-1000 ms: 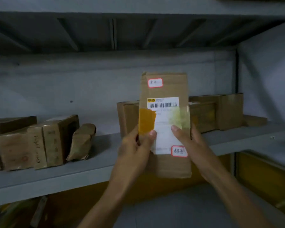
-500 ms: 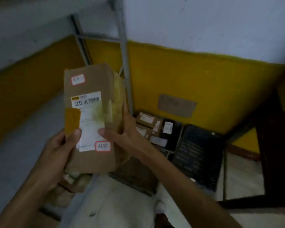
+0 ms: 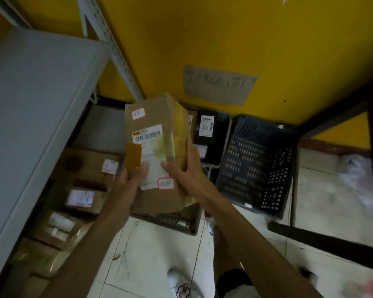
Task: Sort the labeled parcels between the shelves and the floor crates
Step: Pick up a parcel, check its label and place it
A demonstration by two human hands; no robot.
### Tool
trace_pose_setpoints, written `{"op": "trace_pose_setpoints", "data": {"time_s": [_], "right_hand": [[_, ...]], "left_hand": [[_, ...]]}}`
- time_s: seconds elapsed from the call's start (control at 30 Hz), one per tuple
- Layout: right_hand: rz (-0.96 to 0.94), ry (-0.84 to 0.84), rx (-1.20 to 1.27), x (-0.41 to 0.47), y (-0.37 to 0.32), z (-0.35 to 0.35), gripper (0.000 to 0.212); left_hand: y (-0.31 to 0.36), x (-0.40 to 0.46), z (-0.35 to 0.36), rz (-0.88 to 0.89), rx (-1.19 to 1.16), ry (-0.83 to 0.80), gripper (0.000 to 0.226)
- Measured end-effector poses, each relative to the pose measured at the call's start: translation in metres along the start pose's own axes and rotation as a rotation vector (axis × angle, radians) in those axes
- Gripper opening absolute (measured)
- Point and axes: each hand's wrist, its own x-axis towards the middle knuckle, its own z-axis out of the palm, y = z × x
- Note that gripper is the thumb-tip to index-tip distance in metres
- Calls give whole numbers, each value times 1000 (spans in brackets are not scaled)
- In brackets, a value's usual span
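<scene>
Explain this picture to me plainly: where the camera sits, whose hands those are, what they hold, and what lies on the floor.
No machine here: a camera worn on a person's head looks down at their bare hands. The left hand and right hand grip a tall brown cardboard parcel with a white barcode label, thumbs on its front. Below, on the pale tiled floor, lies a dark perforated plastic crate, seemingly empty. Left of it sits a black parcel. More brown labelled boxes sit under the grey metal shelf.

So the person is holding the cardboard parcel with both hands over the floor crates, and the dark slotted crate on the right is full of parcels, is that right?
Not quite. The head view shows the dark slotted crate empty. The rest holds: left hand and right hand both hold the cardboard parcel above the floor crates.
</scene>
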Motion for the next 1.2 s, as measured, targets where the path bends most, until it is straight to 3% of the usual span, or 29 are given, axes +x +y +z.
{"op": "trace_pose_setpoints", "data": {"time_s": [0.1, 0.2, 0.3, 0.43, 0.53, 0.6, 0.67, 0.77, 1.0, 1.07, 1.2], "right_hand": [[69, 3, -12, 81, 35, -32, 112], [127, 19, -35, 169, 78, -59, 109], [146, -20, 93, 243, 117, -88, 85], [267, -37, 81, 316, 160, -130, 95], [283, 10, 62, 357, 179, -153, 64], [280, 43, 36, 375, 181, -165, 52], [259, 71, -103, 393, 182, -177, 48], [176, 44, -506, 422, 175, -194, 47], [-13, 107, -801, 460, 159, -216, 42], [-111, 181, -831, 466, 157, -215, 43], [-209, 304, -1169, 469, 164, -211, 56]], "left_hand": [[-24, 81, 39, -84, -23, 64, 21], [-58, 160, 73, -173, -35, 73, 35], [-89, 234, 105, -171, -17, 58, 28], [-124, 320, 144, -167, 94, -5, 36], [-139, 373, 167, -185, 158, -48, 46], [-145, 398, 177, -194, 132, -52, 39], [-148, 417, 190, -248, 52, -58, 23], [-144, 431, 210, -476, -54, -61, 24], [-136, 450, 236, -535, -302, -118, 45], [-132, 451, 246, -491, -361, -122, 43], [-123, 452, 260, -490, -432, -151, 23]]}}
